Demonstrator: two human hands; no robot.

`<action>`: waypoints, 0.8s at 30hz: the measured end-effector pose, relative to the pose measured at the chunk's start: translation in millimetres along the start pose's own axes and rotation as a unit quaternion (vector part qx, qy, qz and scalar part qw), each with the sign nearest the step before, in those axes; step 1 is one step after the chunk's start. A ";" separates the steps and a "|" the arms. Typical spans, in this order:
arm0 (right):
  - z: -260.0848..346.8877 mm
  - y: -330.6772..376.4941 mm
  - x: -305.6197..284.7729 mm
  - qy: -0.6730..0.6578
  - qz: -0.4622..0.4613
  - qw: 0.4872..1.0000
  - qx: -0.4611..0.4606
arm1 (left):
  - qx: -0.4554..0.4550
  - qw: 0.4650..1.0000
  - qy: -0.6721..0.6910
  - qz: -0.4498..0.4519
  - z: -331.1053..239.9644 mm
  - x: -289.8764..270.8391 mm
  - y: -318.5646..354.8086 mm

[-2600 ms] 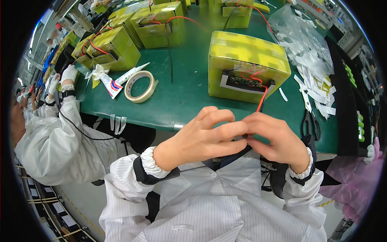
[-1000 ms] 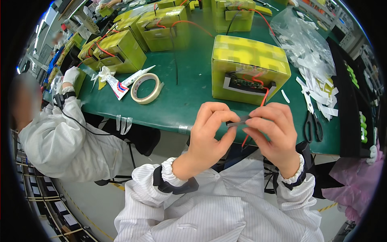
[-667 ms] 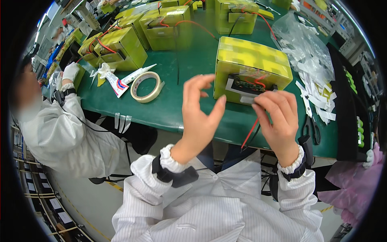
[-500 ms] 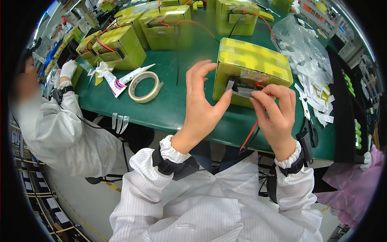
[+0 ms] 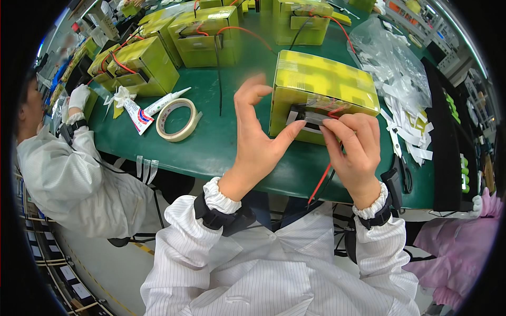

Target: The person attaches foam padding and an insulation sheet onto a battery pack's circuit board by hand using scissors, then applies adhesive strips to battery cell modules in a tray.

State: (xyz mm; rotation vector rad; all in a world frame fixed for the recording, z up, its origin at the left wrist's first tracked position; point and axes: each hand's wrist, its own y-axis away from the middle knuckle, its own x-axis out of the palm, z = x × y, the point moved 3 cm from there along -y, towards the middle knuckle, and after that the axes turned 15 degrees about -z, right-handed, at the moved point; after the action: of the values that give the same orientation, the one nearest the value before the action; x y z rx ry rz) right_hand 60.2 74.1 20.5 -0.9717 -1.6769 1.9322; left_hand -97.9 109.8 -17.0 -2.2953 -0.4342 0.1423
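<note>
While the green tabletop [image 5: 216,137] carries the yellow block [image 5: 324,79], two hands are at its front face

Biggest first. As seen from the head camera, the tabletop's near edge crosses just in front of the person, and the yellow block stands upright on it, right of centre. Its long axis runs left to right, right end slanting a little lower in view; the wired front face points at the person. Further yellow blocks [image 5: 205,45] stand behind, mostly back left. Clear plastic bag [image 5: 392,58] lies crumpled to the block's right, white strips [image 5: 414,129] heaped below it.

Left hand [image 5: 257,145]: grip apart, thumb and fingers spread, fingers blurred beside the block's left end. Thumb tip is close to the grey strip's left end; can't tell if touching. Right hand [image 5: 356,152]: grip clamped on the grey strip, thumb and fingertips together at its right end.

Scissors [image 5: 396,142] lie right of the block, blades pointing away. Tape roll [image 5: 182,135] lies flat on the left, white tube [image 5: 140,119] just beside it. Red and black leads [image 5: 319,184] hang below the right hand, ends pointing down toward the person.

Grey strip [image 5: 315,117] is at the block's front face, long axis sideways, roughly parallel with the block's; part hidden by fingertips.
</note>
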 end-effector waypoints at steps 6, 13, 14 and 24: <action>-1.2 5.8 -20.4 0.030 -0.009 1.000 0.001 | 0.108 0.994 0.004 -0.007 -15.6 -3.4 1.3; 14.4 18.0 -20.1 -0.014 0.024 1.000 0.004 | 0.386 0.890 -0.241 0.017 -41.7 -7.9 33.8; 13.9 18.4 -20.9 -0.011 0.022 1.000 0.004 | 0.388 0.890 -0.238 0.018 -41.6 -7.5 33.2; 12.2 3.5 -31.9 -0.032 0.024 0.996 0.085 | 0.403 0.879 -0.249 0.057 -37.7 -12.9 20.9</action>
State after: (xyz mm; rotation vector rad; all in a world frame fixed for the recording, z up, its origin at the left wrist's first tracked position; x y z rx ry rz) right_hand 73.4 42.8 25.2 -0.9006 -1.5071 2.1187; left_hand -95.6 66.1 -6.5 -1.4309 -0.3915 0.8259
